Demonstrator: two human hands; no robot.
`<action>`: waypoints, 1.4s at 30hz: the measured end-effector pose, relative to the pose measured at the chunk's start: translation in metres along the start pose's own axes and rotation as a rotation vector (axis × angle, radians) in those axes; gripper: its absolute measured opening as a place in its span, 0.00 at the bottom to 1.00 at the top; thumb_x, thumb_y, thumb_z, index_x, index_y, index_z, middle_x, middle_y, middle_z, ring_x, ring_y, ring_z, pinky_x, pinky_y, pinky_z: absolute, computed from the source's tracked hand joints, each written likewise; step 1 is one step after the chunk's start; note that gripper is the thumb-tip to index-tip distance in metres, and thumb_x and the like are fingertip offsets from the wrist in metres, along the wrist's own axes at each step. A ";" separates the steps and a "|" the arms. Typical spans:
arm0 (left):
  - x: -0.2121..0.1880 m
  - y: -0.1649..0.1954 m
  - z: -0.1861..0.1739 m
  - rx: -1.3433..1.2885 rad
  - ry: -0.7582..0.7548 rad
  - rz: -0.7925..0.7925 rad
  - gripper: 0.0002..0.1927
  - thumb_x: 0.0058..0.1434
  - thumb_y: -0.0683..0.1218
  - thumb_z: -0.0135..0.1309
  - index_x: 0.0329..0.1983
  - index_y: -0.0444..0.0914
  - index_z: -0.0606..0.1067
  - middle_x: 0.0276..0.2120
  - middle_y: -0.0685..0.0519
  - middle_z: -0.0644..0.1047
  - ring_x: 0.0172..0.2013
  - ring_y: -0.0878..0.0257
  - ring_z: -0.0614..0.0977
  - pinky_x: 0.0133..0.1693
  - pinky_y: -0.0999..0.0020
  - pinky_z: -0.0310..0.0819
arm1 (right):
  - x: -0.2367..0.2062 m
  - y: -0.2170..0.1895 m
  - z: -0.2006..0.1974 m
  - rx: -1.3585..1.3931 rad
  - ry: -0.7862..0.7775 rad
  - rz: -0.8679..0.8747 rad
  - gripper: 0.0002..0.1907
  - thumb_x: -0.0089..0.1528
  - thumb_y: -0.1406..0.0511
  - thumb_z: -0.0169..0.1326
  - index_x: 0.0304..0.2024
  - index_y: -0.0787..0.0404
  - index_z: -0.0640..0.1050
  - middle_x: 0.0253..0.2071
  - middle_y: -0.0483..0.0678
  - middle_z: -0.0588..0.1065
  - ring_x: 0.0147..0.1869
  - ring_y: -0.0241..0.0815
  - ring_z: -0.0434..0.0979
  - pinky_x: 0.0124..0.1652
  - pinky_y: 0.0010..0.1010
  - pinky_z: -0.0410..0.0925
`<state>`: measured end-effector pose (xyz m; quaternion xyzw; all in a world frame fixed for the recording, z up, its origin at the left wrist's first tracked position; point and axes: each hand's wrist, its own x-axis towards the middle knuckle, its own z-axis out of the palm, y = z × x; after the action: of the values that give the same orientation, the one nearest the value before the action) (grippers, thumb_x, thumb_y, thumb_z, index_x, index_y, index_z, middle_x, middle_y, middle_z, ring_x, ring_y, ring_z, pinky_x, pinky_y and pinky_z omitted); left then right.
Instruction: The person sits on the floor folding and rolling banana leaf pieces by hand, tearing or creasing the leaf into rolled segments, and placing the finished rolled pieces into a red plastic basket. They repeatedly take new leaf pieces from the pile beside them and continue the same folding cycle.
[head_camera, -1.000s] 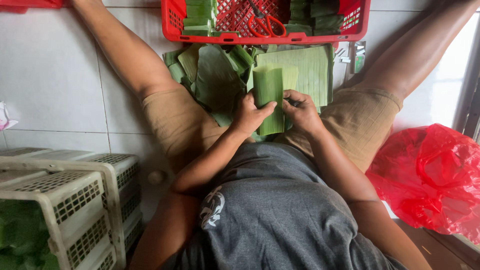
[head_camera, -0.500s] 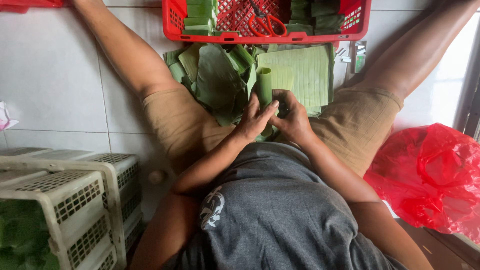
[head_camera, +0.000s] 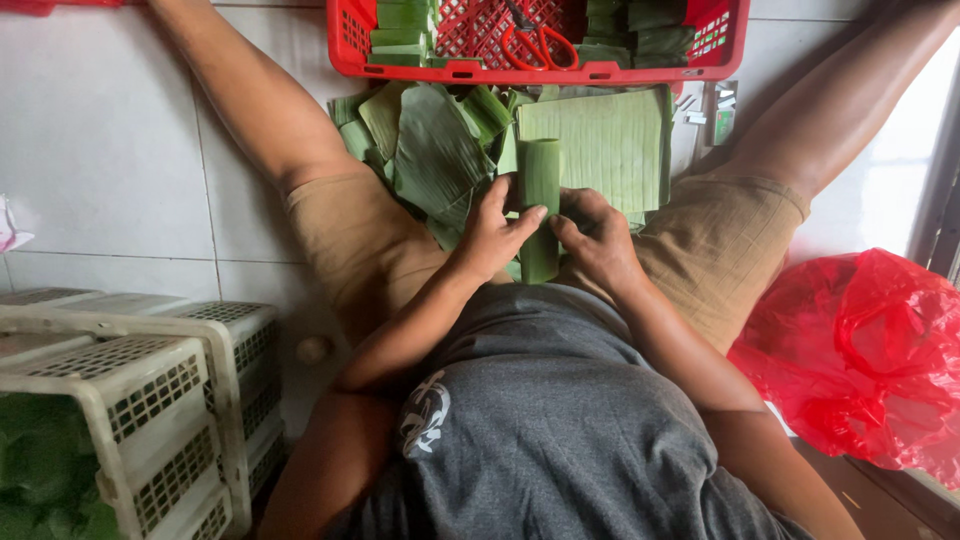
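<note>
Both hands, left (head_camera: 490, 235) and right (head_camera: 598, 245), clamp a leaf roll (head_camera: 540, 205) upright over the lap, above the leaf pile (head_camera: 600, 140); risk: grip only mid-roll, so loose top may spring open or the leaf split

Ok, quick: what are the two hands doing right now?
Left hand: closed on the rolled green banana-leaf tube.
Right hand: gripping the same tube.
</note>
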<state>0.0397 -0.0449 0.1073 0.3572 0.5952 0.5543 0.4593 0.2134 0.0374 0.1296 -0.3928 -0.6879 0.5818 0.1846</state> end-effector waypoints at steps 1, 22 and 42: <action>0.000 0.002 -0.002 -0.066 -0.021 -0.013 0.21 0.64 0.39 0.61 0.58 0.31 0.70 0.47 0.49 0.79 0.48 0.64 0.80 0.46 0.69 0.81 | -0.002 0.000 -0.001 -0.041 0.001 -0.058 0.17 0.65 0.69 0.58 0.56 0.68 0.78 0.49 0.52 0.76 0.53 0.39 0.78 0.54 0.30 0.71; 0.011 0.005 -0.012 0.067 -0.084 0.099 0.05 0.68 0.38 0.53 0.46 0.34 0.77 0.34 0.56 0.78 0.36 0.71 0.77 0.39 0.74 0.73 | 0.020 0.013 -0.003 0.262 -0.037 0.197 0.08 0.71 0.64 0.54 0.44 0.63 0.76 0.35 0.39 0.74 0.39 0.27 0.70 0.38 0.22 0.67; -0.024 0.049 0.001 0.369 0.127 0.430 0.16 0.62 0.44 0.62 0.48 0.30 0.74 0.45 0.43 0.77 0.42 0.51 0.83 0.40 0.64 0.82 | -0.007 -0.004 -0.012 -0.001 -0.025 -0.189 0.06 0.67 0.70 0.59 0.46 0.67 0.81 0.45 0.50 0.78 0.50 0.39 0.78 0.50 0.28 0.72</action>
<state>0.0441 -0.0609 0.1591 0.5173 0.6240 0.5426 0.2204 0.2243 0.0398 0.1380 -0.3191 -0.7245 0.5662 0.2297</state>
